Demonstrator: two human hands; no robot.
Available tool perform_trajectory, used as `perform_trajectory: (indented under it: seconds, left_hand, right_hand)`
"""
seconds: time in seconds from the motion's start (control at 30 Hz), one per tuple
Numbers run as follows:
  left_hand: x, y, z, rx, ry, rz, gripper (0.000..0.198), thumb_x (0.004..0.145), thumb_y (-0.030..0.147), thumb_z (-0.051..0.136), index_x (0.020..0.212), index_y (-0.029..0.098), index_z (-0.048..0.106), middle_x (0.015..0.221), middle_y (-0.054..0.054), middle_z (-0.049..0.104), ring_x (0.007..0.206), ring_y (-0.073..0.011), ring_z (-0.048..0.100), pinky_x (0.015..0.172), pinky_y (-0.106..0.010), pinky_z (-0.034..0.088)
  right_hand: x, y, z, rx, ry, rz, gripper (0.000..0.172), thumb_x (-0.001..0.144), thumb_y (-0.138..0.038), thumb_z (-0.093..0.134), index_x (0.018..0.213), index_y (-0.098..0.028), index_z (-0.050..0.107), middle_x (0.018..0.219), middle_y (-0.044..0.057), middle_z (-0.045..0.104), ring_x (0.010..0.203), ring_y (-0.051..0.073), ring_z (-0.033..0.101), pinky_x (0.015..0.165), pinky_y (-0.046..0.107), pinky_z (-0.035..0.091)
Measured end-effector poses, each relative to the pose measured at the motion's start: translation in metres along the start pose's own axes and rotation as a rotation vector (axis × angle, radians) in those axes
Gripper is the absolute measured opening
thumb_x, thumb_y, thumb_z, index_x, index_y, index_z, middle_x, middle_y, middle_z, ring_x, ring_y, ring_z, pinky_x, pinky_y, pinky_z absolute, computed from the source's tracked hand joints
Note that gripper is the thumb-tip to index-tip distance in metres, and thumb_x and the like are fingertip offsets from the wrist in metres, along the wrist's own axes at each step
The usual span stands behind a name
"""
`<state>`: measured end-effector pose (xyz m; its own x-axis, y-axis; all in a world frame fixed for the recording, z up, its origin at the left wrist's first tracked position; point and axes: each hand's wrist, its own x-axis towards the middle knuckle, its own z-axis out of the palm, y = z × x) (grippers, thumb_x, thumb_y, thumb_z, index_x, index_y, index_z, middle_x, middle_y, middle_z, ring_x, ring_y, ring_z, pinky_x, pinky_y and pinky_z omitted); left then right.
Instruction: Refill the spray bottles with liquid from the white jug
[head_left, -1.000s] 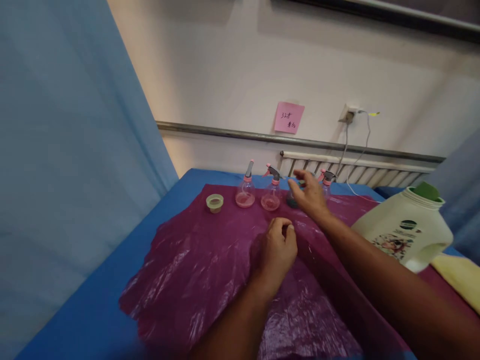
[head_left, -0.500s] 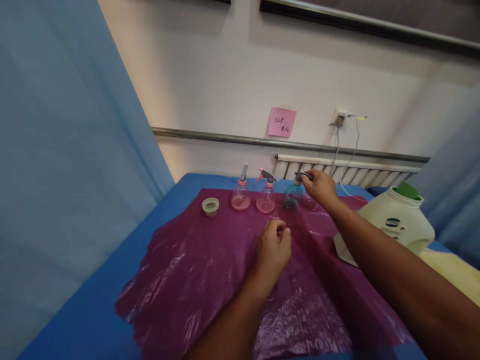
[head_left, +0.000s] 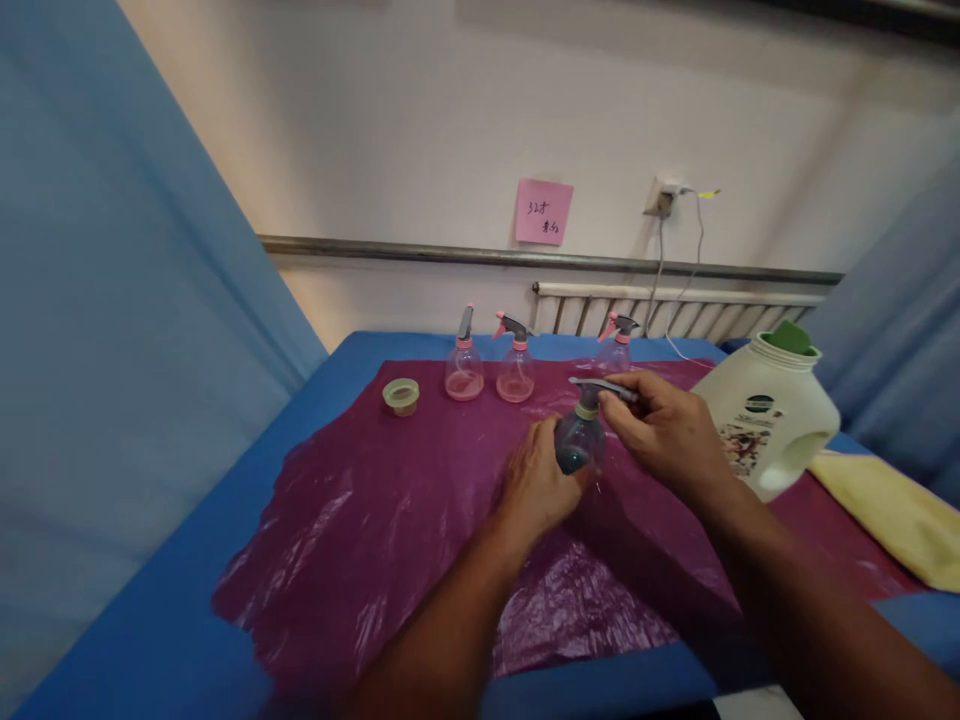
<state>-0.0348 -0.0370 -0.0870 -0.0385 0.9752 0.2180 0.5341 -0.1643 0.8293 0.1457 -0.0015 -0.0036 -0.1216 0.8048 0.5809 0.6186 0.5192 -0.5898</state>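
A teal spray bottle (head_left: 579, 438) with a dark spray head is between my two hands, above the purple plastic sheet (head_left: 420, 520). My left hand (head_left: 541, 475) is closed around its round body from the left. The fingers of my right hand (head_left: 660, 415) pinch the spray head at the top. Behind stand two clear spray bottles with pink liquid, the left one (head_left: 464, 372) and the middle one (head_left: 515, 372). Another pink-collared spray bottle (head_left: 616, 345) stands farther right, its lower part partly hidden by my right hand.
A small pale green cup (head_left: 401, 396) sits on the sheet at the left. To the right stand a large cream jug (head_left: 780, 400) with a green piece in its mouth and a folded yellow cloth (head_left: 892, 510). Blue curtains (head_left: 150, 330) hang at both sides.
My right hand has brought the teal spray bottle from the back row toward me. My left hand has closed on its body. The pink-collared bottle behind it has come into fuller view.
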Motion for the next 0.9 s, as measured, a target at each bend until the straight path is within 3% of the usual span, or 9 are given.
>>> perform_trajectory:
  seconds: [0.2, 0.33, 0.43, 0.5, 0.6, 0.73, 0.8, 0.9]
  left_hand:
    - [-0.001, 0.000, -0.001, 0.016, -0.070, 0.034, 0.065, 0.081, 0.036, 0.092, 0.139, 0.028, 0.065, 0.135, -0.009, 0.072, 0.127, -0.0336, 0.069, 0.109, -0.045, 0.054]
    - [0.001, -0.004, -0.006, -0.051, -0.103, 0.062, 0.064, 0.082, 0.032, 0.092, 0.141, 0.031, 0.066, 0.136, -0.006, 0.073, 0.127, -0.0313, 0.071, 0.109, -0.043, 0.055]
    - [0.003, -0.008, -0.007, -0.103, -0.117, 0.048, 0.074, 0.083, 0.033, 0.092, 0.150, 0.033, 0.061, 0.147, -0.006, 0.070, 0.135, -0.0318, 0.069, 0.117, -0.046, 0.053]
    - [0.003, -0.009, -0.007, -0.131, -0.117, 0.033, 0.080, 0.083, 0.033, 0.093, 0.155, 0.032, 0.058, 0.152, -0.008, 0.067, 0.141, -0.0327, 0.065, 0.121, -0.048, 0.051]
    - [0.003, -0.009, -0.006, -0.142, -0.114, 0.047, 0.082, 0.082, 0.032, 0.094, 0.156, 0.030, 0.058, 0.151, -0.009, 0.068, 0.143, -0.0332, 0.064, 0.123, -0.050, 0.051]
    - [0.002, -0.009, -0.004, -0.121, -0.091, 0.059, 0.082, 0.081, 0.032, 0.096, 0.154, 0.031, 0.058, 0.148, -0.009, 0.069, 0.139, -0.0335, 0.066, 0.121, -0.051, 0.052]
    - [0.001, -0.009, -0.003, -0.118, -0.090, 0.063, 0.081, 0.082, 0.030, 0.095, 0.154, 0.032, 0.058, 0.147, -0.008, 0.069, 0.138, -0.0326, 0.067, 0.119, -0.050, 0.053]
    - [0.002, -0.011, -0.003, -0.138, -0.103, 0.089, 0.072, 0.085, 0.025, 0.089, 0.150, 0.030, 0.060, 0.145, -0.007, 0.069, 0.135, -0.0305, 0.067, 0.116, -0.046, 0.054]
  right_hand:
    - [-0.020, 0.005, 0.002, 0.103, 0.014, 0.063, 0.029, 0.099, -0.053, 0.072, 0.111, -0.029, 0.081, 0.090, 0.006, 0.083, 0.072, 0.025, 0.074, 0.066, 0.038, 0.059]
    - [-0.020, 0.015, -0.005, 0.213, -0.100, 0.035, 0.031, 0.102, -0.052, 0.071, 0.121, -0.029, 0.080, 0.104, 0.006, 0.084, 0.086, 0.026, 0.078, 0.079, 0.041, 0.062]
    - [-0.013, 0.034, -0.004, 0.363, -0.182, 0.094, 0.046, 0.101, -0.053, 0.074, 0.139, -0.029, 0.072, 0.112, 0.007, 0.083, 0.096, 0.027, 0.079, 0.089, 0.043, 0.064]
    - [-0.011, 0.049, 0.003, 0.444, -0.082, 0.177, 0.060, 0.095, -0.055, 0.080, 0.145, -0.027, 0.065, 0.120, 0.009, 0.081, 0.105, 0.027, 0.079, 0.094, 0.045, 0.064]
    - [-0.018, 0.064, 0.012, 0.400, 0.087, 0.276, 0.053, 0.090, -0.061, 0.082, 0.126, -0.024, 0.067, 0.115, 0.011, 0.080, 0.101, 0.027, 0.078, 0.090, 0.043, 0.063]
    - [-0.039, 0.058, 0.008, 0.135, 0.035, 0.234, 0.039, 0.099, -0.065, 0.071, 0.090, -0.027, 0.066, 0.077, 0.003, 0.071, 0.067, 0.021, 0.064, 0.064, 0.036, 0.052]
    - [-0.048, 0.047, 0.004, 0.101, -0.018, 0.169, 0.037, 0.104, -0.062, 0.067, 0.087, -0.028, 0.066, 0.074, 0.002, 0.069, 0.063, 0.020, 0.061, 0.062, 0.036, 0.049]
    - [-0.051, 0.034, 0.006, 0.084, -0.107, 0.070, 0.033, 0.104, -0.060, 0.068, 0.103, -0.027, 0.073, 0.089, 0.006, 0.077, 0.073, 0.023, 0.069, 0.069, 0.038, 0.054]
